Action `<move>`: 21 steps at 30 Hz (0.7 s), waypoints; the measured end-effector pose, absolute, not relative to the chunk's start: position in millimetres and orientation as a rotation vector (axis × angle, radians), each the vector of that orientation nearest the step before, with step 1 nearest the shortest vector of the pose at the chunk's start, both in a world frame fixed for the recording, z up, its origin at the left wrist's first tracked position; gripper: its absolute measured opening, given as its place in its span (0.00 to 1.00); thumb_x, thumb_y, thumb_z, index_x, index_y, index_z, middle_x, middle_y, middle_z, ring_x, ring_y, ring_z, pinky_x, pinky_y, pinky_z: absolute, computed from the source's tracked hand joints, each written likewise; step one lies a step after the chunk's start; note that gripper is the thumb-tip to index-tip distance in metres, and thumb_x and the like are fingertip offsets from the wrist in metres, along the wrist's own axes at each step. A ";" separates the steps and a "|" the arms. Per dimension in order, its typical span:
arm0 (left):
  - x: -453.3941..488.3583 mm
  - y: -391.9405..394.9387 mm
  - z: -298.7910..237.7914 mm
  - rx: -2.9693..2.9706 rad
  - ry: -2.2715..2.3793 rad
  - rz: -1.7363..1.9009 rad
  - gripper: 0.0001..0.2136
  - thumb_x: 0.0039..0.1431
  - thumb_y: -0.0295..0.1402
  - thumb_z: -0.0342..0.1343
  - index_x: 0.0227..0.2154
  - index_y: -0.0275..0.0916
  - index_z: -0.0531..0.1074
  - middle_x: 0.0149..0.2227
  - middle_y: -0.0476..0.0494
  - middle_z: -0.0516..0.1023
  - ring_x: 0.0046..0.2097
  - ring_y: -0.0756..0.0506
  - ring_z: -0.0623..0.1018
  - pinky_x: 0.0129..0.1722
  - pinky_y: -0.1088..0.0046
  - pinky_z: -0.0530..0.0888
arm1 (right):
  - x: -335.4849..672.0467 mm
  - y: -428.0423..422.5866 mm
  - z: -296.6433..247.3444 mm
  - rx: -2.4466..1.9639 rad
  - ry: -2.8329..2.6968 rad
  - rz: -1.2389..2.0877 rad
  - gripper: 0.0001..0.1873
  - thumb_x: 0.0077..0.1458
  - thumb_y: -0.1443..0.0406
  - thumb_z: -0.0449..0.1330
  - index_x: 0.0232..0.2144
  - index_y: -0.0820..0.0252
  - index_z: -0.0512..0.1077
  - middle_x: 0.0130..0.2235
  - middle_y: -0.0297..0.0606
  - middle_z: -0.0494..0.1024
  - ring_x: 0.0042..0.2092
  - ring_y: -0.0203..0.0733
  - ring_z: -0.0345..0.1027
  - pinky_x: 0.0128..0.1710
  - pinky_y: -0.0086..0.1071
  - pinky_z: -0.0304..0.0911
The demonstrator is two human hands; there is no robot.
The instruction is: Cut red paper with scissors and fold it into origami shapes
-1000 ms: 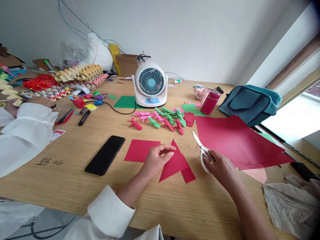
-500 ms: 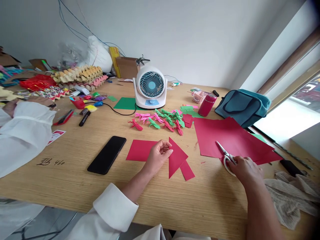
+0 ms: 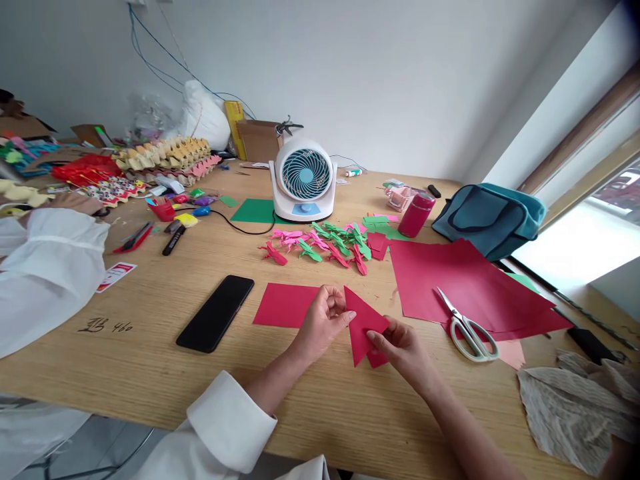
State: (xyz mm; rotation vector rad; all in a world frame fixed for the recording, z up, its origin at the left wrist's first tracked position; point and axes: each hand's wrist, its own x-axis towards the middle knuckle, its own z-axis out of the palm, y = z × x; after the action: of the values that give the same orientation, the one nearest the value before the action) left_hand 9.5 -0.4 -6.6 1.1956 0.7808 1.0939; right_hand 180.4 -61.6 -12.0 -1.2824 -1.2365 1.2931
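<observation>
My left hand [image 3: 324,321] pinches the left edge of a folded red paper triangle [image 3: 364,325] just above the wooden table [image 3: 150,293]. My right hand [image 3: 404,348] pinches the same triangle at its lower right corner. A small red paper strip [image 3: 377,360] lies under the triangle. A flat red square [image 3: 284,305] lies to the left of my left hand. White-handled scissors [image 3: 467,327] rest on the large red sheets [image 3: 460,283] to the right, free of either hand.
A black phone [image 3: 216,312] lies left of the red square. Several pink, red and green folded paper pieces [image 3: 325,241] sit before a white desk fan [image 3: 304,179]. A red bottle [image 3: 417,213], a teal bag [image 3: 493,215] and another person's white sleeve [image 3: 47,267] are around.
My right hand put the scissors down on the red sheets and came back left to grip the triangle. My left hand kept hold of the triangle and lifted it slightly.
</observation>
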 end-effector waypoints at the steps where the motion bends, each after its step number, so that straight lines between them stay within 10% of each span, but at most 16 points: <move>1: 8.9 -0.2 -6.2 1.198 0.790 1.105 0.18 0.49 0.35 0.64 0.39 0.40 0.63 0.27 0.56 0.66 0.29 0.53 0.70 0.32 0.78 0.68 | 181.0 -61.8 -16.6 -1.289 -1.246 1.286 0.23 0.47 0.46 0.66 0.27 0.59 0.70 0.24 0.34 0.72 0.25 0.36 0.63 0.26 0.31 0.60; 21: 1.2 1.7 2.1 1.156 0.859 1.078 0.15 0.54 0.44 0.60 0.24 0.37 0.68 0.19 0.54 0.67 0.22 0.54 0.67 0.23 0.79 0.65 | 183.1 -68.0 -20.2 -1.277 -1.321 1.308 0.22 0.51 0.48 0.64 0.26 0.60 0.68 0.25 0.32 0.69 0.26 0.34 0.60 0.25 0.29 0.57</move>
State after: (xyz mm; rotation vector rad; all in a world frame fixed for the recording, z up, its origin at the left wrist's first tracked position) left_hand 1.2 1.7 2.1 1.1564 0.8591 1.0779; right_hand 183.1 -68.0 -20.2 -1.2775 -1.3205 1.3082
